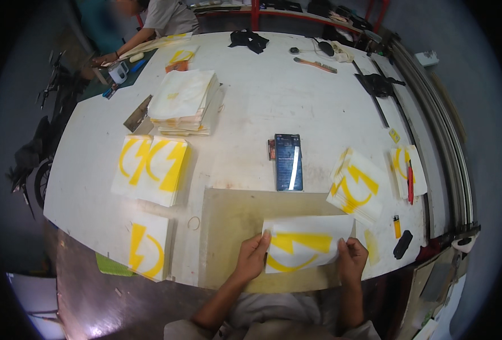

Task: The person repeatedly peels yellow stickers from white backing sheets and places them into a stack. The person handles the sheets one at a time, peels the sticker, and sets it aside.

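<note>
A white sheet printed with a yellow shape [304, 249] is stretched between my two hands above a translucent mat [228, 226]. My left hand [253, 253] pinches its left edge, thumb on top. At the opposite edge my right hand [351, 258] is closed on the sheet too. Just beyond the right hand, a fanned stack of similar printed sheets [355, 184] lies on the table. Another small stack [412, 161] sits farther right with a red pen-like tool [410, 181] on it.
Left of the mat lie printed stacks [154, 170] and another stack [148, 246]. A taller pile [183, 96] stands behind. A phone [289, 161] is beyond the mat. A yellow lighter [397, 226] and a black object [402, 244] lie right. A person [169, 17] works far left.
</note>
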Available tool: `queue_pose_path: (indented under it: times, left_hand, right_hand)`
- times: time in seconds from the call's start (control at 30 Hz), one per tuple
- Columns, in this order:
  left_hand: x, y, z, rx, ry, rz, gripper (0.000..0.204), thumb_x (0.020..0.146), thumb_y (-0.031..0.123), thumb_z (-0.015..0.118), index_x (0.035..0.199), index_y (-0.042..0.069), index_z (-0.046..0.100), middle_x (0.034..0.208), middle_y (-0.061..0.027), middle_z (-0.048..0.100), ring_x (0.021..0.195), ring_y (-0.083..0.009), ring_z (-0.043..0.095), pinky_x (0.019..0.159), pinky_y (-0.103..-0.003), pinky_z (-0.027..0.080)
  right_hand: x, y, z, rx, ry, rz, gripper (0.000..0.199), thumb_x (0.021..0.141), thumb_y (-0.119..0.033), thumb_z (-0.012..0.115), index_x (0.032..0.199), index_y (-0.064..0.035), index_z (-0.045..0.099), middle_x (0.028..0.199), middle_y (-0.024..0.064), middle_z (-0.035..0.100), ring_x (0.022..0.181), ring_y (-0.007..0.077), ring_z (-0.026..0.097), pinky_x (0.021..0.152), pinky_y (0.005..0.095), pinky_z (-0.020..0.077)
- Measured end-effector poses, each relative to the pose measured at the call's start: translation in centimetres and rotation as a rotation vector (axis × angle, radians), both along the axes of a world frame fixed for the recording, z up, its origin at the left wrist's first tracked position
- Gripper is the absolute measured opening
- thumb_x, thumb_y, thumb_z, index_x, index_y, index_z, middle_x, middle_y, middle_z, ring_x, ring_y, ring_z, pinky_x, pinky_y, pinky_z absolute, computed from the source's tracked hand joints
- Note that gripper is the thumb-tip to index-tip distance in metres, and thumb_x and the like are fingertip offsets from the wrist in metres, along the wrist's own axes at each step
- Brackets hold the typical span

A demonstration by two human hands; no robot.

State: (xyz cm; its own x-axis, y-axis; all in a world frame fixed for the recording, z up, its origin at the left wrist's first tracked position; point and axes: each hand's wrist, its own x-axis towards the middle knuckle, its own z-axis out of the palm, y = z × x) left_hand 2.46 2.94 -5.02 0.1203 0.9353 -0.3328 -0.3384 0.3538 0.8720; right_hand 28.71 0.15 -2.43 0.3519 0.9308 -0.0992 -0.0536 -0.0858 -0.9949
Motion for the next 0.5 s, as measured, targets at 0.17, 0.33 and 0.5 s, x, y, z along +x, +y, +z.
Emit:
queue_pose_path:
  times: [0.17,0.33,0.5]
  left_hand:
    - [-0.7,0.6,0.8,-0.017,0.066,-0.047,0.035,0.11,0.025,0.05,0.111,-0.005,0.068,0.097,0.0002,0.069,0.085,-0.0043,0.057,0.077,-0.024,0.049]
    - [-0.9,1.0,0.0,0.127,0.036,-0.252,0.025,0.106,0.016,0.058,0.114,-0.006,0.068,0.098,-0.0016,0.072,0.086,-0.0055,0.062,0.073,-0.024,0.051]
    - [-2.5,1.0,-0.1,0.089,0.12,-0.269,0.021,0.104,0.009,0.06,0.116,-0.007,0.067,0.101,-0.0043,0.073,0.089,-0.0071,0.065,0.077,-0.025,0.054]
  right_hand:
    - [3.0,-0.7,0.5,-0.038,0.077,0.169,0.009,0.097,-0.006,0.068,0.102,0.0008,0.066,0.099,0.0044,0.071,0.088,0.0108,0.066,0.084,0.0271,0.0504]
    - [2.0,0.1,0.9,-0.192,0.566,0.433,0.035,0.1,-0.009,0.062,0.131,0.0074,0.058,0.128,0.0146,0.067,0.115,0.0249,0.066,0.105,0.0402,0.048]
    - [1.7,0.0,-1.1,-0.269,0.581,0.459,0.036,0.101,-0.011,0.062,0.132,0.0079,0.058,0.131,0.0145,0.065,0.118,0.0248,0.065,0.106,0.0407,0.0487]
